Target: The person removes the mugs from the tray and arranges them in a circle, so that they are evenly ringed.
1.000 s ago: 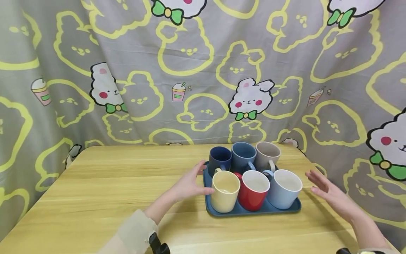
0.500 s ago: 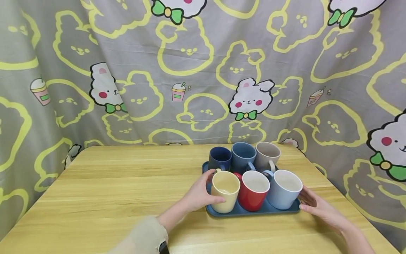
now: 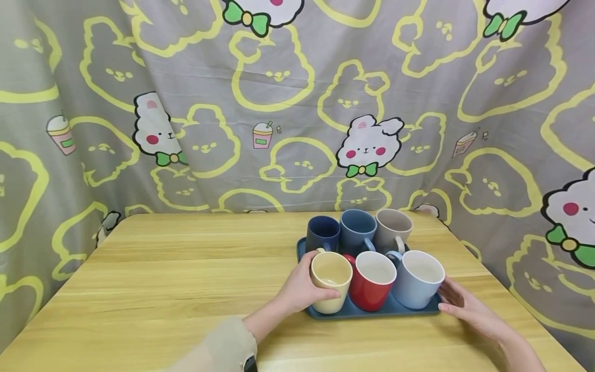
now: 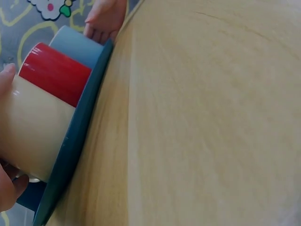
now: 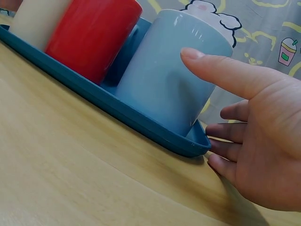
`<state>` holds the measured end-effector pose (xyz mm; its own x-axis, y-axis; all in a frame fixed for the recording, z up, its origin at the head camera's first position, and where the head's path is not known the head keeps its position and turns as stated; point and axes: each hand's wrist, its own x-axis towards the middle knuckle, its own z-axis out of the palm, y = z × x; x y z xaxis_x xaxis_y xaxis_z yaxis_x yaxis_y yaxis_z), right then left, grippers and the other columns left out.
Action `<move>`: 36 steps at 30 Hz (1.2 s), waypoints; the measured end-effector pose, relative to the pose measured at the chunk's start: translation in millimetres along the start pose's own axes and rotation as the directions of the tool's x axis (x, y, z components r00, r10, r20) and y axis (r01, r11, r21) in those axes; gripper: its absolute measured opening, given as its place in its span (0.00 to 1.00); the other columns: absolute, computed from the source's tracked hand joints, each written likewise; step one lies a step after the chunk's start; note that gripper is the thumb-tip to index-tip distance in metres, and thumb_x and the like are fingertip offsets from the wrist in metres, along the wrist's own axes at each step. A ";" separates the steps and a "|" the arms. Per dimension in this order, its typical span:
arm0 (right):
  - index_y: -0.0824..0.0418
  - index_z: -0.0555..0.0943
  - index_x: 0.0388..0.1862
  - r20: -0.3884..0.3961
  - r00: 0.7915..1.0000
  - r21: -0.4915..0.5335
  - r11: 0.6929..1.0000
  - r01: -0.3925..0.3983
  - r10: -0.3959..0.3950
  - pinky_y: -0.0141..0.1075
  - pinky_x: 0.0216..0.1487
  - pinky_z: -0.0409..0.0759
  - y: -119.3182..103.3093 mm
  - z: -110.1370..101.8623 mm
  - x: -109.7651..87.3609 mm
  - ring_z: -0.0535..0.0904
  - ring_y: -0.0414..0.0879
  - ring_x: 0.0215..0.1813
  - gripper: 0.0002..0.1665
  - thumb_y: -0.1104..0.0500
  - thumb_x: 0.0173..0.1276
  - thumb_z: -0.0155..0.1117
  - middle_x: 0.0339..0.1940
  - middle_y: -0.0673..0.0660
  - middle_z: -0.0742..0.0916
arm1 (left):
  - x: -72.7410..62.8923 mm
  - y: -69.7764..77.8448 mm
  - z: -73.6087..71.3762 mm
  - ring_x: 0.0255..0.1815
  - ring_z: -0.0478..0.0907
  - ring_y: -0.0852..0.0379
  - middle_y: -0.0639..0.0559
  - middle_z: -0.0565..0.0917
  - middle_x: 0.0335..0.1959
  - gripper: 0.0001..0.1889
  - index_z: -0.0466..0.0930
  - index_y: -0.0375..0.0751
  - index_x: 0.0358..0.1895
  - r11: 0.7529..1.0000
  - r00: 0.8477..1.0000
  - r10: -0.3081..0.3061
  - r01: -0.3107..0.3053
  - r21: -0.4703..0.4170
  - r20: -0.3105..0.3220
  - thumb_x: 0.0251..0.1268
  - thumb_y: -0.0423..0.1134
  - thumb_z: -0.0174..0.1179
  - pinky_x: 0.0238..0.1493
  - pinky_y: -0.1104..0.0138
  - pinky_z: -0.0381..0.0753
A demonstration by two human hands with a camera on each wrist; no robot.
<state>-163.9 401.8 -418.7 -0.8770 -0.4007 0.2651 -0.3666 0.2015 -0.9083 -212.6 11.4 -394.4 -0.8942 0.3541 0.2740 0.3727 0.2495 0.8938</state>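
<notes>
A blue tray (image 3: 386, 308) holds mugs in two rows. In front stand a pale yellow mug (image 3: 329, 295), a red mug (image 3: 370, 285) and a light blue mug (image 3: 418, 281). My left hand (image 3: 304, 287) grips the yellow mug, thumb across its front and fingers round its left side; the left wrist view shows the thumb near the upper wall of the yellow mug (image 4: 35, 125). At the tray's right end is my right hand (image 3: 474, 311), fingers loosely spread. In the right wrist view its fingertips are right at the corner of the tray (image 5: 155, 134), the thumb overlapping the light blue mug (image 5: 164, 70).
Behind the front row stand a dark blue mug (image 3: 323, 235), a mid-blue mug (image 3: 357, 230) and a grey mug (image 3: 392, 230). The wooden table (image 3: 162, 279) reaches left and forward of the tray. A patterned curtain (image 3: 288, 119) hangs along its back and sides.
My left hand has moved right from beside the tray and closed round the yellow mug. My right hand has come in left to the tray's right end. The mugs stay put.
</notes>
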 end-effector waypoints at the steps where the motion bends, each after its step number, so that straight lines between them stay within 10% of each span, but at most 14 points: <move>1: 0.91 0.34 0.60 -0.001 1.000 0.002 1.000 0.002 -0.002 0.19 0.53 0.64 0.4 0.3 -0.5 0.64 0.22 0.58 0.41 0.76 0.64 0.51 0.58 0.28 0.68 | -0.1 0.3 0.7 0.48 0.74 0.51 0.47 0.75 0.51 0.47 0.60 0.37 0.63 1.000 1.000 -0.004 0.004 -0.001 -0.001 0.36 0.44 0.77 0.50 0.57 0.73; 15: 0.87 0.37 0.64 -0.005 0.999 -0.029 0.999 -0.046 0.045 0.18 0.54 0.62 1.3 2.5 -1.5 0.61 0.20 0.59 0.41 0.75 0.65 0.51 0.58 0.28 0.65 | 4.4 -0.6 -0.7 0.45 0.75 0.54 0.50 0.76 0.48 0.45 0.61 0.39 0.60 0.999 1.000 0.018 -0.018 0.036 0.006 0.36 0.47 0.76 0.46 0.60 0.75; 21: 0.87 0.37 0.64 -0.020 0.997 -0.054 0.996 -0.069 0.068 0.18 0.54 0.62 1.0 2.3 -2.6 0.61 0.19 0.58 0.42 0.75 0.64 0.52 0.70 0.65 0.59 | 2.5 1.8 -3.4 0.45 0.75 0.53 0.49 0.76 0.49 0.44 0.61 0.39 0.61 0.999 0.999 0.039 -0.039 -0.014 -0.003 0.37 0.44 0.76 0.47 0.60 0.75; 27: 0.87 0.38 0.64 -0.027 0.996 -0.071 0.993 -0.093 0.091 0.18 0.53 0.62 -1.2 2.1 -1.2 0.61 0.18 0.57 0.42 0.75 0.63 0.53 0.59 0.89 0.45 | 1.4 12.8 -14.5 0.47 0.75 0.52 0.47 0.76 0.50 0.44 0.60 0.40 0.62 0.996 0.997 0.066 -0.068 -0.050 -0.026 0.38 0.42 0.75 0.49 0.59 0.74; 34: 0.87 0.38 0.64 -0.014 0.998 -0.067 0.995 -0.067 0.066 0.18 0.53 0.62 1.9 1.4 -2.5 0.61 0.19 0.58 0.41 0.75 0.64 0.52 0.66 0.49 0.63 | -3.8 26.7 -35.2 0.48 0.74 0.50 0.47 0.75 0.51 0.43 0.61 0.40 0.62 0.994 0.998 0.054 -0.058 -0.088 -0.044 0.38 0.39 0.75 0.50 0.57 0.73; 36: 0.87 0.38 0.64 -0.013 0.997 -0.068 0.995 -0.073 0.072 0.18 0.53 0.62 2.0 1.0 -2.9 0.61 0.19 0.58 0.40 0.75 0.64 0.51 0.67 0.51 0.62 | -5.0 29.0 -42.8 0.49 0.74 0.50 0.46 0.75 0.52 0.43 0.61 0.39 0.62 0.994 0.997 0.054 -0.059 -0.091 -0.055 0.38 0.38 0.75 0.51 0.57 0.73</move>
<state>-161.7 402.5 -421.6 -0.9049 -0.3739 0.2032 -0.3223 0.2902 -0.9011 -207.9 -21.8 -354.7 -0.8851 0.3168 0.3409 0.4005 0.1453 0.9047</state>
